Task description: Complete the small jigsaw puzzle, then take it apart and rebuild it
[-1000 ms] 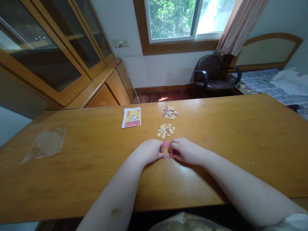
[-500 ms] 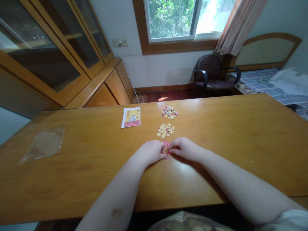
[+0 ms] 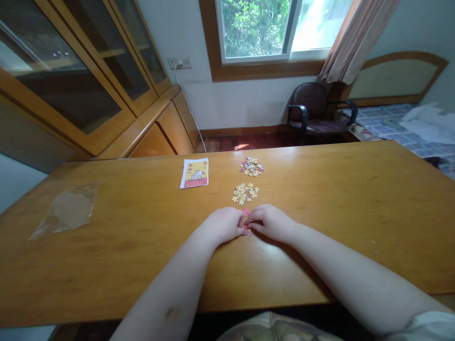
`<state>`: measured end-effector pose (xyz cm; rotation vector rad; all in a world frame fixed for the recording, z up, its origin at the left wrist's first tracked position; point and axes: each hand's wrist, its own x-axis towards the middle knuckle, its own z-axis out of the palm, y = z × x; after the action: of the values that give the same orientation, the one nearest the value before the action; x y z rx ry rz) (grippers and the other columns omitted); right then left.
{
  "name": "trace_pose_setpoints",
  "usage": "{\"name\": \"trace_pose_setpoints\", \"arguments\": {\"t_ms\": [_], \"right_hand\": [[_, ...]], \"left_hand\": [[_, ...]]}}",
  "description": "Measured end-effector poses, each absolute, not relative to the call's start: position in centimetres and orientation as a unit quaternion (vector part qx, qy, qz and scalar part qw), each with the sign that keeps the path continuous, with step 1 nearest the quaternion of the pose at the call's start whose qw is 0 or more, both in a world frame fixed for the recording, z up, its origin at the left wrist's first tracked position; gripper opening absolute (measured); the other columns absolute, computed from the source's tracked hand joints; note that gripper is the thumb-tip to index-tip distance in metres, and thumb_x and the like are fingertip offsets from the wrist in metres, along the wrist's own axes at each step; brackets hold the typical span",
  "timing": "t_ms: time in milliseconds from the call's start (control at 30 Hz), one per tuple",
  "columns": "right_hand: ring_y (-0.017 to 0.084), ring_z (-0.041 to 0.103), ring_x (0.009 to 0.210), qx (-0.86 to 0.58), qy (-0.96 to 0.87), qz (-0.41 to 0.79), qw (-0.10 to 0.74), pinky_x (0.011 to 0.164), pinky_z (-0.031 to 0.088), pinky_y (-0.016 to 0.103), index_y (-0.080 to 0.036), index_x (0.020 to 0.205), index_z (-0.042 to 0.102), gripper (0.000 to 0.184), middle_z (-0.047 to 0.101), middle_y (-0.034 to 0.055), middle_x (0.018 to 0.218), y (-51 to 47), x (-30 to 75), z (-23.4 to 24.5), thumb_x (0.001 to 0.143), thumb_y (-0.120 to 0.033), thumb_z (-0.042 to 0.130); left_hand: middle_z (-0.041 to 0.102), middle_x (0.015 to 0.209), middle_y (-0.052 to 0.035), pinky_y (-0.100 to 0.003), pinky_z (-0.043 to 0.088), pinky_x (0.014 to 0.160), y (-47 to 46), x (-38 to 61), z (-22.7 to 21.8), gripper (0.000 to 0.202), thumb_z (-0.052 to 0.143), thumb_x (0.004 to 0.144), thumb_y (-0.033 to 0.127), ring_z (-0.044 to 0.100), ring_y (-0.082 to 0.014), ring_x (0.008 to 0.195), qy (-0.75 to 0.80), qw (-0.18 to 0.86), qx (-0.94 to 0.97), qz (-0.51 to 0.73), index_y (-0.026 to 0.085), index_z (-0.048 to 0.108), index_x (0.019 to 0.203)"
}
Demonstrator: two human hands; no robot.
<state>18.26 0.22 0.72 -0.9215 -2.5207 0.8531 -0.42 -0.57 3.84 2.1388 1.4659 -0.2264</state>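
Observation:
Pink jigsaw puzzle pieces (image 3: 248, 232) lie on the wooden table between my two hands, partly covered by the fingers. My left hand (image 3: 226, 224) rests at their left side, its fingers curled and closed on a pink piece. From the right, my right hand (image 3: 270, 222) pinches a puzzle piece at the same spot, fingertips nearly meeting the left ones. Just beyond is a pile of mostly yellow puzzle pieces (image 3: 245, 193). Farther back sits a second pile of mixed white, pink and yellow pieces (image 3: 251, 166).
A picture card (image 3: 195, 173) with a white animal on yellow and pink lies back left of the piles. On the left of the table (image 3: 149, 227) is a clear plastic bag (image 3: 67, 208). A chair (image 3: 311, 106) stands beyond the far edge, near a cabinet (image 3: 106, 94) and a bed.
My right hand has shifted slightly left, its fingertips closer to my left fingers over the pink pieces. My left hand stays in place. The view has tilted very slightly.

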Motion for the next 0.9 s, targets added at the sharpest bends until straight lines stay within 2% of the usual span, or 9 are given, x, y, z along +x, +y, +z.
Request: {"name": "trace_pose_setpoints", "arguments": {"t_ms": [233,400,700,800,900], "right_hand": [[0.016,0.062,0.077,-0.315,-0.897,0.250,0.182,0.077,0.046,0.027,-0.020,0.089,0.074,0.013,0.071,0.0051,0.085,0.0,18.2,0.4,0.085,-0.022,0.062],[0.016,0.062,0.076,-0.321,-0.904,0.231,0.166,0.076,0.045,0.028,-0.019,0.088,0.074,0.012,0.071,0.0051,0.085,0.0,18.2,0.6,0.084,-0.022,0.063],[0.016,0.063,0.078,-0.317,-0.902,0.232,0.178,0.078,0.046,0.027,-0.019,0.090,0.073,0.012,0.072,0.0054,0.084,0.1,18.1,0.1,0.084,-0.019,0.063],[0.017,0.064,0.079,-0.335,-0.895,0.220,0.198,0.076,0.046,0.027,-0.018,0.090,0.073,0.014,0.072,0.0061,0.084,0.9,19.0,0.5,0.086,-0.021,0.060],[0.017,0.064,0.080,-0.390,-0.878,0.198,0.194,0.075,0.046,0.026,-0.018,0.089,0.073,0.014,0.073,0.0061,0.085,1.9,20.5,1.7,0.086,-0.022,0.060]], "left_hand": [[0.068,0.077,-0.0018,-0.026,0.038,0.057,-0.9,-0.3,4.1,0.020,0.060,0.076,0.043,0.061,-0.0186,0.067,0.534,0.254,0.802,-0.081,0.024,0.063,0.077],[0.068,0.076,-0.0023,-0.027,0.035,0.054,-1.0,-0.2,4.4,0.020,0.058,0.077,0.043,0.060,-0.0184,0.064,0.529,0.246,0.808,-0.081,0.023,0.062,0.076],[0.068,0.077,-0.0034,-0.027,0.036,0.055,-1.3,0.1,4.8,0.020,0.056,0.079,0.042,0.061,-0.0198,0.066,0.527,0.238,0.811,-0.090,0.024,0.065,0.081],[0.066,0.073,-0.0032,-0.026,0.036,0.054,-1.2,-0.1,6.1,0.026,0.055,0.081,0.045,0.060,-0.0186,0.064,0.532,0.241,0.808,-0.082,0.021,0.064,0.079],[0.066,0.074,-0.0038,-0.027,0.036,0.055,-1.9,0.0,8.4,0.030,0.046,0.088,0.043,0.060,-0.0187,0.066,0.565,0.196,0.801,-0.039,0.020,0.063,0.077]]}}
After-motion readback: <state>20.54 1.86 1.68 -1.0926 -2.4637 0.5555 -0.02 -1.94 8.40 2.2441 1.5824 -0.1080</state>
